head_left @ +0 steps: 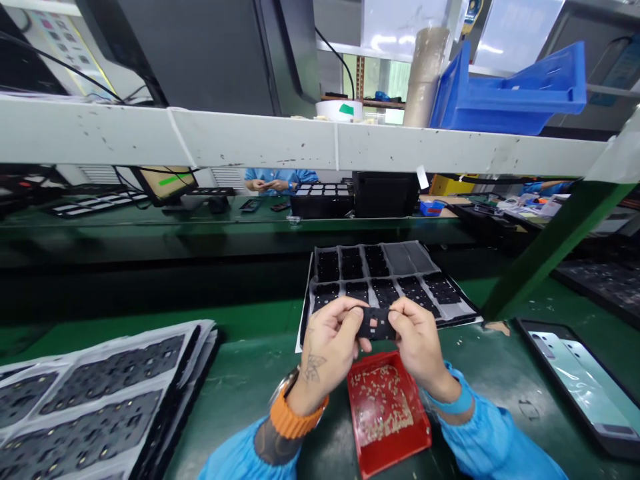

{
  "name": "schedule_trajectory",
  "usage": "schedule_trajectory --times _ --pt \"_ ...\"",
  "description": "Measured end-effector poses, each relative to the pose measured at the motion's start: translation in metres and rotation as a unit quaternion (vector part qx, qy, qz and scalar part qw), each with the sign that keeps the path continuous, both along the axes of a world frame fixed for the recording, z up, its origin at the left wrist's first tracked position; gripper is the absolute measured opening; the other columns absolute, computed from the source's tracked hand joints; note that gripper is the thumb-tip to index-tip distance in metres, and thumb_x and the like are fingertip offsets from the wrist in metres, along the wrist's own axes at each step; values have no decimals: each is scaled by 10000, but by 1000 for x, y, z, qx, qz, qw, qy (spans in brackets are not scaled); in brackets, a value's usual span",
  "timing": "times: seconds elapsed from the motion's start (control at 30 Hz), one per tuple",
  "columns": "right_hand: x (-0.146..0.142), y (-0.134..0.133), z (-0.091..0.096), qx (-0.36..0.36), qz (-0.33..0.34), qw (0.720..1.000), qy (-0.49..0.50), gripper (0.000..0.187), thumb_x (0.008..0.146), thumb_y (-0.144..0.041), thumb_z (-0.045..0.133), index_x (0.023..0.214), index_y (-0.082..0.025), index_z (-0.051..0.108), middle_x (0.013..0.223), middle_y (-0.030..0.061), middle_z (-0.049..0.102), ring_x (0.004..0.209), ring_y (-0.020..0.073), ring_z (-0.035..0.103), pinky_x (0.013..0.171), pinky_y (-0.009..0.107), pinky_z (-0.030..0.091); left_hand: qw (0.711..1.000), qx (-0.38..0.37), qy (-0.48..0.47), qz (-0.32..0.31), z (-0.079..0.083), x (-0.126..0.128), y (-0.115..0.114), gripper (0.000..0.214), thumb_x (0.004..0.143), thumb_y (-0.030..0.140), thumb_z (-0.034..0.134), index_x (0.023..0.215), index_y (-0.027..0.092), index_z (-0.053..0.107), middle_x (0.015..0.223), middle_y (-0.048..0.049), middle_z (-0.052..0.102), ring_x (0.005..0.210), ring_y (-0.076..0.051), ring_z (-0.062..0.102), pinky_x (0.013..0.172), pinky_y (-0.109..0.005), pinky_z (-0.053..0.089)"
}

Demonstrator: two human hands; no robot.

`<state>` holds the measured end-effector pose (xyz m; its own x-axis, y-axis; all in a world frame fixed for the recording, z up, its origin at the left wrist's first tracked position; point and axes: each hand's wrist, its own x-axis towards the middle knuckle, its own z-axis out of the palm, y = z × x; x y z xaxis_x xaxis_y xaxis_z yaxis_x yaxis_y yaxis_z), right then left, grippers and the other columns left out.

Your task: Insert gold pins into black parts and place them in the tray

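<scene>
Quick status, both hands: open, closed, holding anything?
Left hand: closed, pinching one end of the small black part.
Right hand: closed, pinching the other end of the same part.

Our left hand (330, 343) and right hand (419, 341) cover both ends of the black part (379, 325). At 6 o'clock, the pale bits (383, 400) in the red tray (395, 460) are too small for us to name. At 8 o'clock the stack of sheets (100, 400) runs off the edge.
</scene>
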<state>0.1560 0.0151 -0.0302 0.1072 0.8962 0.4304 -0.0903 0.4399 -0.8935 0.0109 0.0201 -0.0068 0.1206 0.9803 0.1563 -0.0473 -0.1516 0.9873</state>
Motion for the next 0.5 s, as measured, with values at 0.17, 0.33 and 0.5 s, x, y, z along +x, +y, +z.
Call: schedule_trajectory --times 0.17,0.33,0.5 --pt "-4 0 -2 -51 76 994 57 295 944 -409 632 808 -163 538 521 -78 385 405 90 301 386 142 259 999 0 -19 -46 -3 9 -1 332 856 449 618 991 168 501 552 84 501 377 -64 439 365 -154 354" --pt "1 -4 8 -82 183 980 -1 347 962 -481 643 887 -148 582 636 16 579 463 145 534 429 179 422 1000 7 -22 -12 -1 5 -2 254 841 390 628 815 166 510 557 61 497 413 -52 387 392 -160 300" --pt "12 -6 17 -74 121 987 -76 257 915 -387 657 1000 -145 646 700 38 633 554 187 597 481 221 480 1000 31 3 -5 4 -3 -1 185 823 339 621 842 158 589 610 42 515 457 -64 365 426 -185 297"
